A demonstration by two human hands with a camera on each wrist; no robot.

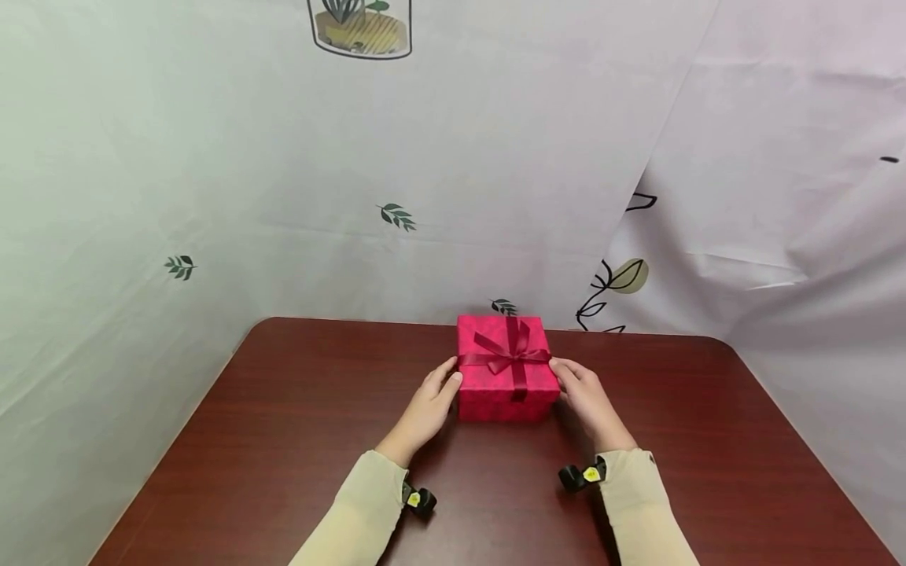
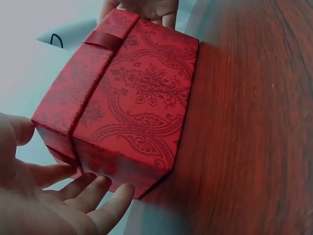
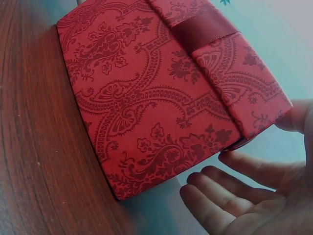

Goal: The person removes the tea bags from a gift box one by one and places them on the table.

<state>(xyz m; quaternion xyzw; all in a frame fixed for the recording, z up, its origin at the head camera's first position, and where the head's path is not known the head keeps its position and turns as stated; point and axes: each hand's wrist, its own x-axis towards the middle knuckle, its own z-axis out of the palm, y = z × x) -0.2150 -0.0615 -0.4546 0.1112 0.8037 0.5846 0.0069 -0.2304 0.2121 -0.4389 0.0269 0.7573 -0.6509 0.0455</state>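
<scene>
A red gift box [image 1: 508,405] with a dark red ribbon bow [image 1: 500,360] on its lid stands on the table. Dark paisley patterning covers its front. My left hand [image 1: 427,409] holds the left side of the lid [image 2: 66,90], thumb by the top corner and forefinger lower on the side. Opposite it, my right hand [image 1: 591,397] grips the lid's right side, its thumb by the corner and forefinger at the lower edge. In the right wrist view, the other right fingers [image 3: 210,196] hang loosely apart from the box. Both palms face inward.
The dark brown wooden table [image 1: 318,393] has rounded far corners. Behind it hangs a pale cloth [image 1: 495,157] with printed leaves. Beige sleeves [image 1: 357,511] and black wrist cameras [image 1: 422,503] show on both arms.
</scene>
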